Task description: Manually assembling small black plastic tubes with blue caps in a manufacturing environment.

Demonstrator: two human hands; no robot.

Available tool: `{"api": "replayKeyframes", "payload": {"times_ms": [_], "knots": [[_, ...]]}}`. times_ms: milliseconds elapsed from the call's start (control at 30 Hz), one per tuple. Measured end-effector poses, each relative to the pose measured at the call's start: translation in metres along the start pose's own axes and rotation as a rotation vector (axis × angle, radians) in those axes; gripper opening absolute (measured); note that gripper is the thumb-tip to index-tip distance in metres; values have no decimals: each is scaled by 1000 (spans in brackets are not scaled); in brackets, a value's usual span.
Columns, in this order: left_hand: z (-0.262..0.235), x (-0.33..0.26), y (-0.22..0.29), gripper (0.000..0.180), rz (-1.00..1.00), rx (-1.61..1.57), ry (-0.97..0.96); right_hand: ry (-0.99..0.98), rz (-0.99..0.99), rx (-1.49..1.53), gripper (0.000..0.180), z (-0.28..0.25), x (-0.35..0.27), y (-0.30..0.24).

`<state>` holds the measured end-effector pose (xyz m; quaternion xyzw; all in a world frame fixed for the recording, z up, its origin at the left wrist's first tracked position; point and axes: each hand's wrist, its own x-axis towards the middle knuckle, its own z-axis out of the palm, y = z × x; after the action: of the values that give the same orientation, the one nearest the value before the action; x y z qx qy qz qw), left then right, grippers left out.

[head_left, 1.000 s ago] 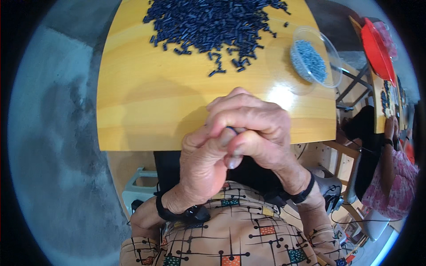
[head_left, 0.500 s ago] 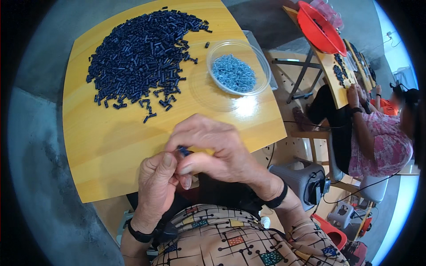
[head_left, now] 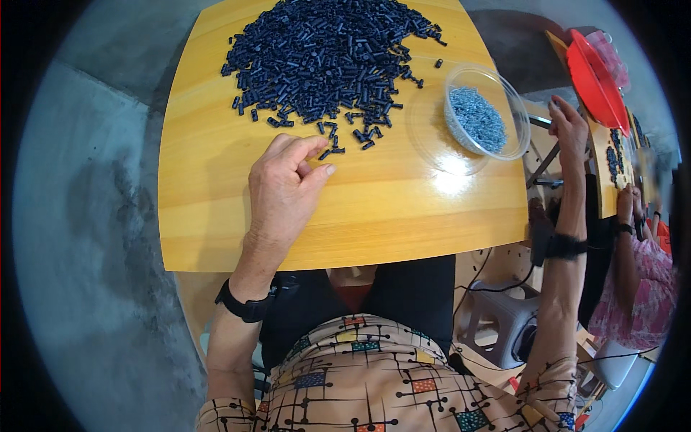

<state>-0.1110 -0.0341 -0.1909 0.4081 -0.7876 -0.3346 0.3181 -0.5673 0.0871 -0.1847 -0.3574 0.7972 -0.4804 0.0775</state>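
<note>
My left hand [head_left: 286, 189] reaches over the yellow table, thumb and forefinger apart, with nothing seen between them. Its fingertips are beside a few loose small black cylindrical pieces [head_left: 333, 151] at the near edge of a big pile of the same pieces [head_left: 317, 65]. My right hand [head_left: 570, 133] is raised beyond the table's right side, to the right of a clear round plastic bowl [head_left: 515, 108]. Its fingers are curled in, and what they hold, if anything, I cannot make out. Inside the bowl lie many small silvery metal parts [head_left: 477, 121].
The yellow wooden table [head_left: 345, 234] ends just in front of my lap. One black piece [head_left: 438, 63] lies alone near the bowl. At the right are a grey stool [head_left: 497, 317], a red basin [head_left: 597, 83] on another table, and a person in a pink patterned top [head_left: 633, 302].
My hands have parted from over the table's near edge, where they met around a small dark piece. The left went forward to the pile, the right far right; the view has shifted.
</note>
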Motion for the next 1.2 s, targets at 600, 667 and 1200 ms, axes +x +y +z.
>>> {"api": "replayKeyframes", "payload": {"times_ms": [600,667,1200], "knots": [[4,9,-8,10,47,-39,31,-138,-345,-14,7,43,-136,-157],[4,6,-16,6,-79,-171,13,-160,-394,-97,7,54,-125,-157],[3,10,-17,12,-282,-618,-3,-432,-591,-508,10,101,-78,-128]]}}
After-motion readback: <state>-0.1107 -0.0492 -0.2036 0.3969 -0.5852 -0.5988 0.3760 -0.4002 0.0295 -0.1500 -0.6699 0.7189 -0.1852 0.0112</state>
